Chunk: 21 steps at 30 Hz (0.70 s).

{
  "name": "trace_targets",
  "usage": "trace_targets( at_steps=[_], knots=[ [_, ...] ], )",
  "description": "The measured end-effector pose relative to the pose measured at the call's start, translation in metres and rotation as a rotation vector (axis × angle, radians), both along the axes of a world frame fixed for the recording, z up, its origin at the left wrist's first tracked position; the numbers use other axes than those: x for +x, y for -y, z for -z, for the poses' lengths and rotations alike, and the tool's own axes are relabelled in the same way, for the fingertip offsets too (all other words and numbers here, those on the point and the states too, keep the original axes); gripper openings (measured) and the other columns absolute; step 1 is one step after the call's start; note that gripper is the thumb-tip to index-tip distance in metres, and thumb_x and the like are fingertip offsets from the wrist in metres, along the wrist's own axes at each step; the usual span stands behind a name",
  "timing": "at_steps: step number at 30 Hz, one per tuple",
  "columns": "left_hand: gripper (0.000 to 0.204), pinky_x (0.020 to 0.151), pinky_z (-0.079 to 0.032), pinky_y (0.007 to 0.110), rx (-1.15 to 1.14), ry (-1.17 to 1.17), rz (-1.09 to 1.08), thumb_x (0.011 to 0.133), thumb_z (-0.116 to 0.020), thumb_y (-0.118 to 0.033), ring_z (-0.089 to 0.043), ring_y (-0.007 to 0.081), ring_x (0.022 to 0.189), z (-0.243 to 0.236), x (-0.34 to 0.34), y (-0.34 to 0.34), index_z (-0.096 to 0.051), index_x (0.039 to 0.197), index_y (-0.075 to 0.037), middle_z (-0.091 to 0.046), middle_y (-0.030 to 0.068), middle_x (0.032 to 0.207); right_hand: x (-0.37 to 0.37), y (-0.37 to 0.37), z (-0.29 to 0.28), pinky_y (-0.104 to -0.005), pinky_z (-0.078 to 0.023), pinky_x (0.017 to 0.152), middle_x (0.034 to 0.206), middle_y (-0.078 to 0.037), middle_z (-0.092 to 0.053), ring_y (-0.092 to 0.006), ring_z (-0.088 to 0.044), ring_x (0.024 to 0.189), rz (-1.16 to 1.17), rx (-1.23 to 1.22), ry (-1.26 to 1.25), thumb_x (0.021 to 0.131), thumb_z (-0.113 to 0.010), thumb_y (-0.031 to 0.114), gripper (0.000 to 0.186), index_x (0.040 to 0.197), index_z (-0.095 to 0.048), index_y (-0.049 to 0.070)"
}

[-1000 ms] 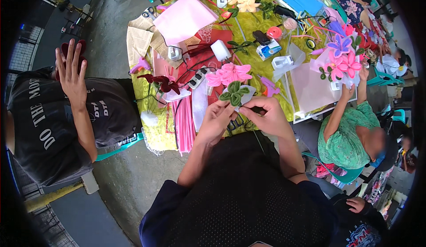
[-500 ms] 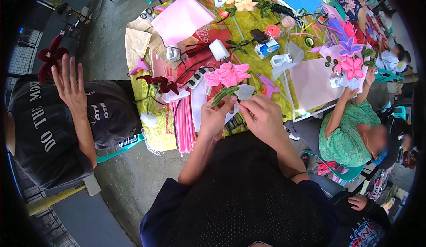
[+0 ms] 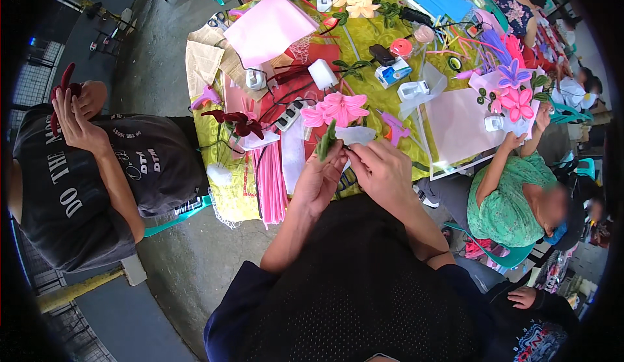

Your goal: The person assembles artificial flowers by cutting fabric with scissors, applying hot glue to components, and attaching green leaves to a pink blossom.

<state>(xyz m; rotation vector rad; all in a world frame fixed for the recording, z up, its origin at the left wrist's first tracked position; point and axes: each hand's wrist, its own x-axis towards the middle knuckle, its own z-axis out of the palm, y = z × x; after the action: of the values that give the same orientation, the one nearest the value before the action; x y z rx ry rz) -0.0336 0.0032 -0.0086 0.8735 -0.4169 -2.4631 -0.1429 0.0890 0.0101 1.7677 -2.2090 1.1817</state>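
Observation:
My left hand (image 3: pixel 314 185) is closed on a fuzzy green leaf (image 3: pixel 326 142), apparently shaped from pipe cleaners, which stands up from the fingertips. Close beside it, my right hand (image 3: pixel 389 172) pinches at the lower end of the leaf. Whatever thin part lies between those fingers is too small to make out. Just beyond both hands rests a pink pipe-cleaner flower (image 3: pixel 338 108) on the table. A whitish translucent sheet (image 3: pixel 361 134) shows behind the right fingers.
Pink pipe cleaners (image 3: pixel 270 190) hang over the near edge. A dark red flower (image 3: pixel 242 123), a power strip (image 3: pixel 290 115) and a purple glue gun (image 3: pixel 394 127) surround my hands. One person (image 3: pixel 91 186) sits at left with a dark red flower; another (image 3: pixel 510 212) at right holds a bouquet (image 3: pixel 513 99).
The green leaf has turned from lying sideways to pointing upward in my left hand. At left, the co-worker's spread hand has closed in around the dark red flower.

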Motion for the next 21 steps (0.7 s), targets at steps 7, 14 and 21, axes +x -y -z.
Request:
trace_targets(
  at_steps=[7, 14, 21],
  knots=[
    [0.016, 0.073, -0.042, 0.023, -0.096, -0.074, 0.068, 0.084, -0.061, -0.009, -0.054, 0.0096, 0.079, 0.007, 0.004, 0.003, -0.057, 0.098, -0.004, -0.059, 0.0022, 0.091, -0.007, -0.001, 0.002, -0.0305, -0.038, 0.048, 0.061, -0.009, -0.054, -0.0220, -0.052, 0.052, -0.075, 0.027, 0.288, 0.072, -0.066, 0.004, 0.006, 0.077, -0.063, 0.000],
    [0.038, 0.080, -0.043, 0.027, -0.312, -0.241, 0.175, 0.085, -0.054, -0.003, -0.053, 0.0120, 0.088, 0.022, 0.013, 0.007, -0.046, 0.121, 0.003, -0.055, 0.0092, 0.109, -0.013, -0.005, 0.009, -0.0298, -0.040, 0.049, 0.063, -0.009, -0.059, -0.0205, -0.056, 0.052, -0.160, 0.046, 0.598, 0.076, -0.064, 0.007, 0.008, 0.078, -0.065, -0.001],
    [0.025, 0.074, -0.044, 0.026, -0.296, -0.251, 0.165, 0.084, -0.056, -0.001, -0.054, 0.0120, 0.079, 0.024, 0.007, 0.008, -0.054, 0.109, 0.001, -0.059, 0.0069, 0.101, -0.016, -0.008, 0.009, -0.0219, -0.037, 0.050, 0.070, -0.002, -0.062, -0.0034, -0.050, 0.060, -0.283, 0.066, 1.020, 0.079, -0.065, 0.006, 0.010, 0.085, -0.066, -0.002]
  ],
)
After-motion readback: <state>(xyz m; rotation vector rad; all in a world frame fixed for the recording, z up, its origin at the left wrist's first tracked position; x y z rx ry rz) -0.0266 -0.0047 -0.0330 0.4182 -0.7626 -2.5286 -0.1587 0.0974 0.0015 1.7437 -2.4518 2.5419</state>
